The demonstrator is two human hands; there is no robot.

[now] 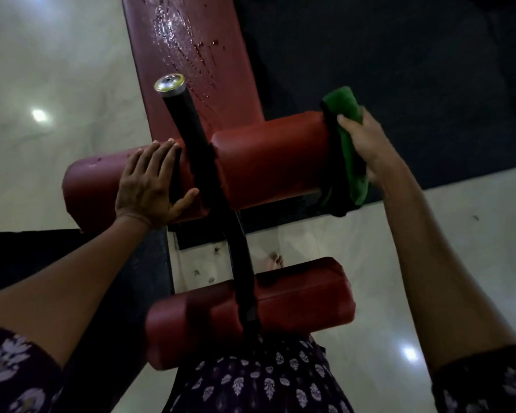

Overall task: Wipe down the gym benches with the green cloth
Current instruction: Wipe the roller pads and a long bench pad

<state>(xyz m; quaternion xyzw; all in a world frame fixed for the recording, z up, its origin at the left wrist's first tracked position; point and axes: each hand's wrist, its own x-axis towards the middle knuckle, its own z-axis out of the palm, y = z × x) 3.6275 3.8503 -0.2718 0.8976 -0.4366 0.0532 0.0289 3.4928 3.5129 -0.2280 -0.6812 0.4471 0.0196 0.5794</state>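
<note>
A red padded gym bench (188,52) runs away from me, its surface wet with drops. Across its near end lies an upper red roller pad (268,156), split by a black post (191,126) with a metal cap. My left hand (152,183) rests flat, fingers straight, on the left half of that roller. My right hand (367,144) grips the green cloth (347,138) and presses it against the right end of the roller. A lower red roller pad (295,305) sits closer to me.
Pale glossy floor tiles (42,84) lie to the left and lower right. A black rubber mat (399,70) covers the floor at the right of the bench. A bare foot (276,260) shows between the rollers. My patterned dress (265,380) fills the bottom.
</note>
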